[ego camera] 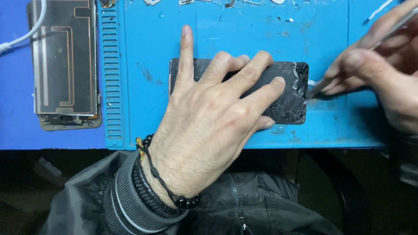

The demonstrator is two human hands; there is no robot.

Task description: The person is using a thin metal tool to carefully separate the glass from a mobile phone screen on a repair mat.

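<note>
A black phone with a cracked screen lies flat on a blue work mat. My left hand presses down on it with fingers spread, covering most of its glass. My right hand comes in from the right and grips a thin metal prying tool, whose tip touches the phone's right short edge where the cracks are densest.
An opened phone body showing its inner back lies at the left beside the mat's ribbed strip. A white cable crosses its top left corner. Small screws and metal bits sit along the mat's far edge. The table's front edge runs just below the phone.
</note>
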